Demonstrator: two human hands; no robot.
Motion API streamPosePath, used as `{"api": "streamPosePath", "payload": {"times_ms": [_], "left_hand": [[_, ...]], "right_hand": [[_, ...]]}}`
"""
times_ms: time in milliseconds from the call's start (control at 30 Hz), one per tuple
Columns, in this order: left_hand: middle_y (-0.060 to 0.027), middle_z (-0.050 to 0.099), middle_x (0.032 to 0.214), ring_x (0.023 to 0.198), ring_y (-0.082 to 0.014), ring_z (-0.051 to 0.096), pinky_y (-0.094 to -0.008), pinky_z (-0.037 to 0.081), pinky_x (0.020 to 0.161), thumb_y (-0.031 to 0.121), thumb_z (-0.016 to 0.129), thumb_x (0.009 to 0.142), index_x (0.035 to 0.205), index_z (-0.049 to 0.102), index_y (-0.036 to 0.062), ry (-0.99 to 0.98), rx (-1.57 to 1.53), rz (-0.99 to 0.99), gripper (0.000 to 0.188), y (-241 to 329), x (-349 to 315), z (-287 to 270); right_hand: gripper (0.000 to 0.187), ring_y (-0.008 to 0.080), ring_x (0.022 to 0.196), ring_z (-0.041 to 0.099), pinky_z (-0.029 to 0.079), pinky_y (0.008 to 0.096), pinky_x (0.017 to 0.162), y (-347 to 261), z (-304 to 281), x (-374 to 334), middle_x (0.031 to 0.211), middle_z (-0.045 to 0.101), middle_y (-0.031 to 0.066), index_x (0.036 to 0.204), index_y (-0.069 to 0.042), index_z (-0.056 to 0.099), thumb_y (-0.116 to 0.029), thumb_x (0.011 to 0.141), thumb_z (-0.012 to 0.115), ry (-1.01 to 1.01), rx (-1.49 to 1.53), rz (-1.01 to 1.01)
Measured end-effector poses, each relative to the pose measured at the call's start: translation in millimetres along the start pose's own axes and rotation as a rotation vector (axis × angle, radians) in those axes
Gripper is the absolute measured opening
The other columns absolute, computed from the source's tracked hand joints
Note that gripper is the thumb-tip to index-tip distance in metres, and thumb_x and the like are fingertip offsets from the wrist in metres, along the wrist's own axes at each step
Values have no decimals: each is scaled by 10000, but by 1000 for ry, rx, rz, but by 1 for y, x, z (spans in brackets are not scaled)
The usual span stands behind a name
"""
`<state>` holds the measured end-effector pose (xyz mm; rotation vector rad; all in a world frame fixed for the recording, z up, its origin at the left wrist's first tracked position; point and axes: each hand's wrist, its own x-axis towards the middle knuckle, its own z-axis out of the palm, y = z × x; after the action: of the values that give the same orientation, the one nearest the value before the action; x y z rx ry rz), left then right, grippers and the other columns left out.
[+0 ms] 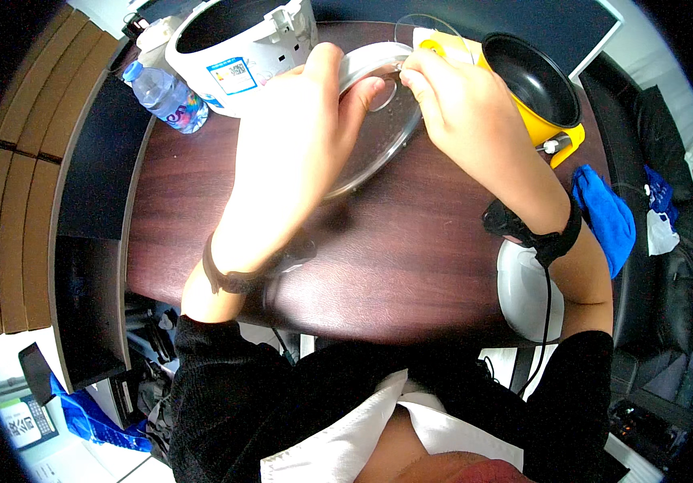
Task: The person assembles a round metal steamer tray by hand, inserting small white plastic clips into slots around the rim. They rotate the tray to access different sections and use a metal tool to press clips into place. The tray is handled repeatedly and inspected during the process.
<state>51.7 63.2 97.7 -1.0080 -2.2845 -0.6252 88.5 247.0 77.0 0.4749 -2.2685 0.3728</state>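
Observation:
A round glass lid (386, 153) is held up tilted above the desk, a white ring (374, 55) running along its far edge. My left hand (302, 113) is closed on the lid's left side, thumb toward the glass and fingers behind it, largely hidden. On the far right of the rim, my right hand (463, 97) pinches the ring with thumb and fingers. Just beyond my left hand stands a white, pot-shaped appliance body (242, 64) with a dark inside and a blue-and-white label. A yellow pot with a black inside (530, 80) stands beyond my right hand.
A water bottle with a blue cap (167, 97) stands at the far left of the dark wooden desk (395, 266). Right of my right forearm lies a blue cloth (604, 213). A smooth white object (525, 290) sits beneath that forearm. Brown boxes (28, 185) line the left.

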Motion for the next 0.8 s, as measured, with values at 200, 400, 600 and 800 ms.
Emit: {"api": "streamPosePath", "payload": {"times_ms": [200, 400, 600, 800], "left_hand": [[-176, 619, 674, 611, -359, 636, -418, 492, 528, 286, 665, 868, 799, 503, 29, 14, 12, 2, 312, 2, -1, 1], [-177, 628, 689, 623, -359, 643, -418, 500, 536, 287, 665, 867, 800, 507, 28, 8, 3, -15, 310, 4, -1, -1], [-177, 625, 671, 623, -355, 646, -415, 505, 538, 299, 660, 872, 812, 510, 29, -6, 20, -45, 314, 3, 0, 0], [-176, 622, 659, 620, -349, 648, -416, 502, 531, 297, 662, 871, 814, 508, 32, -1, 24, -41, 312, 3, 0, 0]], "right_hand": [[145, 338, 595, 624, 515, 424, 568, 2, -1, 1, 664, 621, 155, 836, -41, 600, -177, 885, 592, -1, 3, -5], [159, 325, 602, 624, 509, 418, 561, 0, -3, 3, 654, 611, 140, 798, -56, 575, -191, 873, 616, 24, -6, 37], [148, 295, 603, 626, 507, 383, 545, 0, 1, 3, 678, 618, 107, 826, -80, 555, -200, 867, 631, 71, -23, 16], [137, 266, 613, 636, 511, 362, 543, 4, 2, 2, 719, 638, 76, 856, -100, 555, -215, 876, 628, 73, -97, -48]]}}
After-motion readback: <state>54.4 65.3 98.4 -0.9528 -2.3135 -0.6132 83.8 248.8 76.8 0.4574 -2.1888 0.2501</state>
